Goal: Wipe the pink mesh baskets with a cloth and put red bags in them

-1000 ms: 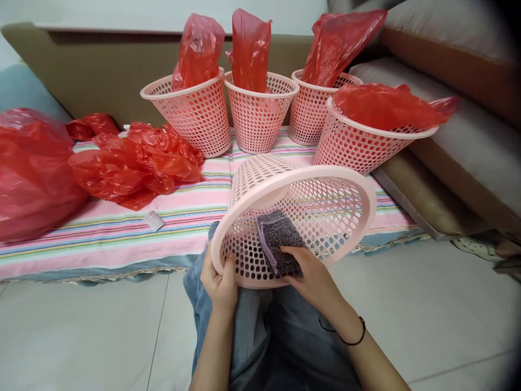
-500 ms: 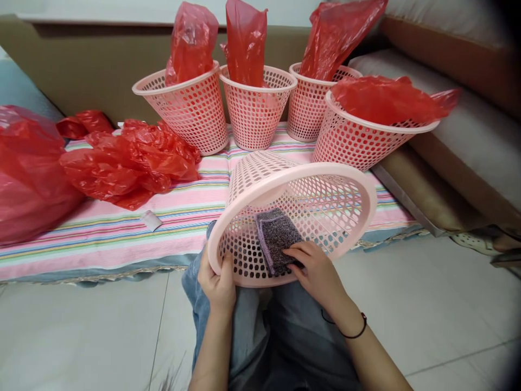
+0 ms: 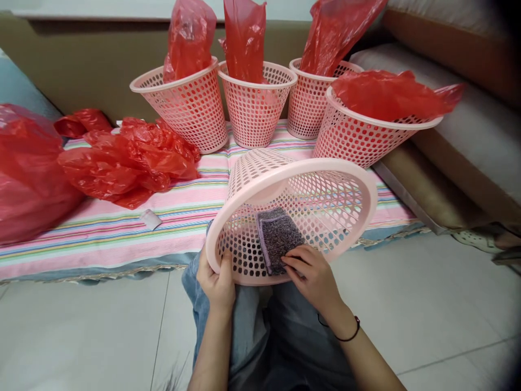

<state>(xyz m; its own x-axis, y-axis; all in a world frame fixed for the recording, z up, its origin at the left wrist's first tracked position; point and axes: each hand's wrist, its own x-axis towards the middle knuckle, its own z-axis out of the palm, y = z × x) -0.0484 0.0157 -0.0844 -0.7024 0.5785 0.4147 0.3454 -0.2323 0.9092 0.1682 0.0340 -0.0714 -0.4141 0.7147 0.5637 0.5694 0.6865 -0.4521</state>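
A pink perforated plastic basket [image 3: 252,190] lies tilted on its side over my knees, its mouth facing me. My left hand [image 3: 217,279] grips the near left part of its rim, thumb inside and the other fingers outside. Inside the basket is a folded dark grey speckled cloth [image 3: 279,236] with a light purple edge. My right hand [image 3: 313,277] reaches in over the near rim, with its fingers closed at the cloth's lower right corner. The fingertips partly hide that corner.
Several pink baskets [image 3: 258,111] with red plastic bags [image 3: 244,49] in them stand at the back of a striped bench cover [image 3: 179,217]. Crumpled red bags [image 3: 134,157] and a small white packet [image 3: 150,219] lie left. Stacked cushions [image 3: 439,119] rise on the right.
My right hand has shifted slightly left and down along the cloth's lower edge. The left hand keeps its hold on the rim, and the basket has hardly moved.
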